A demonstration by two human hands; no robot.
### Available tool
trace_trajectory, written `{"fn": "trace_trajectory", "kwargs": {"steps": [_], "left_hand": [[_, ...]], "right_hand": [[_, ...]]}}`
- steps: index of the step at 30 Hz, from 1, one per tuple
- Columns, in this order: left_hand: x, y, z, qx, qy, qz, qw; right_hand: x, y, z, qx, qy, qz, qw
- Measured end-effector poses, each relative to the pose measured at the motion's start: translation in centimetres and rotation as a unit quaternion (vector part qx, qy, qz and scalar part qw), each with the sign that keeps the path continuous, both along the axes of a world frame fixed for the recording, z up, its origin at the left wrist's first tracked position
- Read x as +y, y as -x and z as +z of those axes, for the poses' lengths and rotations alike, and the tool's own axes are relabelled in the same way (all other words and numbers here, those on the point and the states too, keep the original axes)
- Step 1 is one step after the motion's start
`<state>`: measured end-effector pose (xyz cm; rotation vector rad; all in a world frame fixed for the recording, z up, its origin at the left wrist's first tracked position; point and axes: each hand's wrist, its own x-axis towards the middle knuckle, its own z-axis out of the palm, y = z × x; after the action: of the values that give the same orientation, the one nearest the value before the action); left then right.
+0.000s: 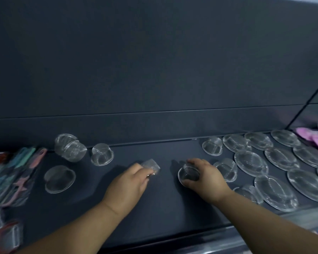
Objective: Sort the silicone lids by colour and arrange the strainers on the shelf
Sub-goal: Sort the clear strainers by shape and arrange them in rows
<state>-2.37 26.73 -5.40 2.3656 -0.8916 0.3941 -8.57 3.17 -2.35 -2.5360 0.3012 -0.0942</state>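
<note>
Silvery mesh is being handled by both hands, so the step in hand is judged to be the strainer part of the task: strainers are being set out on the dark shelf. A small mesh strainer is being pinched by the left hand at the fingertips, just past the far end of the hand. Whether it is touching the shelf cannot be told. A round mesh strainer is being gripped by the right hand, with the fingers curled over its top and the thumb at its near side. It is being held just left of the palm, tipped so that its open mouth is being shown. Flat strainers are being kept in rows to the right, some overlapping, and two stacked strainers are being kept near the back wall on the left. Pink lids are being kept in the far right corner, well apart from both hands — they are not being sorted right now. Next, a soft set-down is probably being called for in the bare middle of the shelf, with each strainer being turned flat first — light mesh cups are likely to roll or tip over.
</note>
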Motion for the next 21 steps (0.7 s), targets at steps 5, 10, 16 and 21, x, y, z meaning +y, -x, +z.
{"fn": "trace_trajectory", "kwargs": {"steps": [5, 10, 16, 21], "left_hand": [[-1.9, 0.7, -1.6, -0.016, -0.063, -0.066, 0.996], [-2.4, 0.8, -1.0, -0.003, -0.074, -0.078, 0.994], [-3.1, 0.1, 0.2, 0.082, -0.020, 0.010, 0.996], [-5.8, -1.6, 0.5, 0.160, -0.048, 0.059, 0.984]], "right_hand": [[-1.4, 0.4, 0.1, -0.005, -0.005, 0.006, 1.000], [-2.6, 0.2, 0.0, -0.002, 0.003, 0.021, 1.000], [-3.8, -1.5, 0.4, 0.003, -0.007, 0.038, 0.999], [-5.3, -4.9, 1.4, 0.007, 0.010, 0.062, 0.998]]}}
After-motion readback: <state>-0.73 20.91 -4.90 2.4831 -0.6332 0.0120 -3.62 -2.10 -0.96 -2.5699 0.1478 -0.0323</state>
